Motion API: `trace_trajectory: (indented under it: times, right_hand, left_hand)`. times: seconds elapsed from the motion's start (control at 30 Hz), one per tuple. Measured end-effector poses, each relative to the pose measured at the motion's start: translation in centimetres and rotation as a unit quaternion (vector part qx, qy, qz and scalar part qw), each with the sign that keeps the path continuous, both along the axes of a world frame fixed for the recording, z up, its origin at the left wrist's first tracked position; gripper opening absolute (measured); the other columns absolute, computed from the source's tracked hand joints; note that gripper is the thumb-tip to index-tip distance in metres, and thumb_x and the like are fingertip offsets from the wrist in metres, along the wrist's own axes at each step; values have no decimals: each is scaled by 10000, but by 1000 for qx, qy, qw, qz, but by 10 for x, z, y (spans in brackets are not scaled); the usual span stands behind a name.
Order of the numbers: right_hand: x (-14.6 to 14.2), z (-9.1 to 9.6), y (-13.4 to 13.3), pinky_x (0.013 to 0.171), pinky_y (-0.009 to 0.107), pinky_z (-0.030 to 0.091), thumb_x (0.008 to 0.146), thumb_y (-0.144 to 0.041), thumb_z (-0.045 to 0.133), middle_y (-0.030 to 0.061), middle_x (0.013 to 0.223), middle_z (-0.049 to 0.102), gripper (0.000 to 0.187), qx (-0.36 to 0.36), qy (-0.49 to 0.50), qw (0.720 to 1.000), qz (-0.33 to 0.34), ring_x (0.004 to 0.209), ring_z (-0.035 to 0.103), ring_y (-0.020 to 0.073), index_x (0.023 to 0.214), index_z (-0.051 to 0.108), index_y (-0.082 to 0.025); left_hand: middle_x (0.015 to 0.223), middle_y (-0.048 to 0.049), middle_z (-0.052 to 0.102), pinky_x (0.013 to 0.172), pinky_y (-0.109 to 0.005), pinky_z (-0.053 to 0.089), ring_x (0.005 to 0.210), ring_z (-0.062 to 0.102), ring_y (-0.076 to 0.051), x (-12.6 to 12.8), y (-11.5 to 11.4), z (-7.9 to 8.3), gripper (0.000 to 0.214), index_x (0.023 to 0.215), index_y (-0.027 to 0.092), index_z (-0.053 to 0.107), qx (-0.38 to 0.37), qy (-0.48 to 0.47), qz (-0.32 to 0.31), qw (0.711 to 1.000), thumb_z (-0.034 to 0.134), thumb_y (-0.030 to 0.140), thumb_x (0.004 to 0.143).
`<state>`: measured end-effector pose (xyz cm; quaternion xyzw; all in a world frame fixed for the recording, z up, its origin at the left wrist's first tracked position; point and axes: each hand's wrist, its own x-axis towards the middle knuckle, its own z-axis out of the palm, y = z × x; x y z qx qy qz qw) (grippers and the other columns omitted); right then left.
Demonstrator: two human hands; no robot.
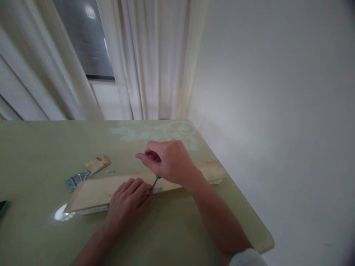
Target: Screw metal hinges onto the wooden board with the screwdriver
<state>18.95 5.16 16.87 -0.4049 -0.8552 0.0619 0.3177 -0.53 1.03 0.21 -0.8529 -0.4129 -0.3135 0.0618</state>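
A long, pale wooden board (97, 188) lies across the table, raised on something white under its edge. On its front edge sits a small metal plate with holes (159, 190), which looks like a hinge. My left hand (126, 197) grips the board beside this plate, fingers on top and thumb along the front side. Closed around a screwdriver (155, 181) with a green handle, my right hand (174, 160) holds it tilted above the plate. Most of the handle is hidden in the palm. The tip meets the plate near my left fingertips; a screw there cannot be made out.
Metal hinges (73, 182) and several loose screws (85, 174) lie by the board's left end. One single screw (110, 171) rests behind the board, near a small wooden piece (97, 163). A dark object (3, 207) shows at the far left. The table's edge (235, 192) runs along the right.
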Motion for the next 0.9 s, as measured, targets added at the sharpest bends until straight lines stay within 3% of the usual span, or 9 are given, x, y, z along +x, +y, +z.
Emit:
trace_trajectory:
  times: [0.1, 0.2, 0.3, 0.43, 0.53, 0.6, 0.7, 0.8, 0.9]
  right_hand:
    - [-10, -11, 2, 642, 229, 357, 1028, -511, 613, -41, 676, 640, 415, -16, 150, 986, 66, 617, 517, 73, 780, 661, -182]
    - [-22, -19, -2, 649, 211, 400, 1021, -558, 593, -41, 664, 609, 456, -93, 291, 942, 138, 623, 517, 69, 772, 663, -182]
    - [-30, -22, -9, 617, 202, 433, 981, -590, 637, -34, 668, 618, 459, -226, 372, 869, 236, 615, 557, 73, 776, 672, -182]
    - [-31, -25, -6, 482, 180, 368, 939, -583, 708, -62, 592, 555, 448, -412, 372, 741, 379, 524, 488, 58, 773, 670, -168]
    - [-30, -28, 4, 432, 169, 321, 927, -582, 730, -66, 543, 536, 499, -476, 343, 678, 442, 468, 422, 38, 706, 653, -140]
    - [-30, -29, 9, 424, 170, 322, 929, -608, 710, -58, 504, 532, 543, -480, 327, 682, 444, 449, 420, 40, 672, 652, -133]
    - [-34, -28, 12, 423, 190, 289, 953, -654, 619, -68, 456, 478, 601, -452, 340, 725, 393, 421, 399, 41, 613, 622, -159]
    - [-42, -29, 9, 423, 214, 248, 954, -649, 608, -80, 459, 445, 586, -410, 391, 761, 316, 419, 367, 44, 598, 591, -183]
    - [-54, -33, 3, 441, 212, 276, 928, -632, 674, -79, 497, 447, 544, -319, 479, 793, 199, 470, 378, 55, 620, 584, -192]
  left_hand:
    - [890, -39, 692, 749, -343, 427, 833, 600, -230, -1, 0, 2, 287, 947, 232, 685, 14, 14, 3, 1000, 522, 429, 1079]
    - [913, -62, 725, 751, -353, 451, 852, 632, -250, -2, 0, 1, 326, 952, 233, 719, 43, 35, 15, 998, 504, 443, 1079]
    - [875, -82, 746, 704, -371, 456, 808, 658, -277, -5, 0, -5, 378, 917, 249, 763, 76, 56, 38, 995, 485, 453, 1071]
    - [789, -87, 751, 578, -361, 408, 682, 657, -285, -10, 1, -13, 395, 900, 267, 803, 63, 90, 84, 990, 519, 510, 1027]
    - [733, -56, 748, 557, -341, 393, 631, 654, -257, -11, 2, -16, 352, 878, 277, 805, 38, 82, 84, 992, 568, 504, 1004]
    - [731, -52, 748, 585, -344, 410, 639, 651, -251, -10, 2, -14, 357, 871, 268, 797, 36, 79, 81, 993, 556, 486, 1016]
    - [763, -58, 730, 654, -355, 441, 693, 635, -249, -6, 1, -7, 374, 861, 245, 763, 42, 74, 69, 994, 534, 484, 1037]
    - [868, -64, 724, 748, -355, 470, 822, 641, -249, -3, 1, 0, 325, 894, 232, 729, 29, 57, 40, 997, 559, 469, 1037]
    - [932, -71, 729, 762, -350, 478, 879, 641, -252, -3, 1, 2, 261, 920, 236, 717, 22, 41, 29, 998, 580, 433, 1024]
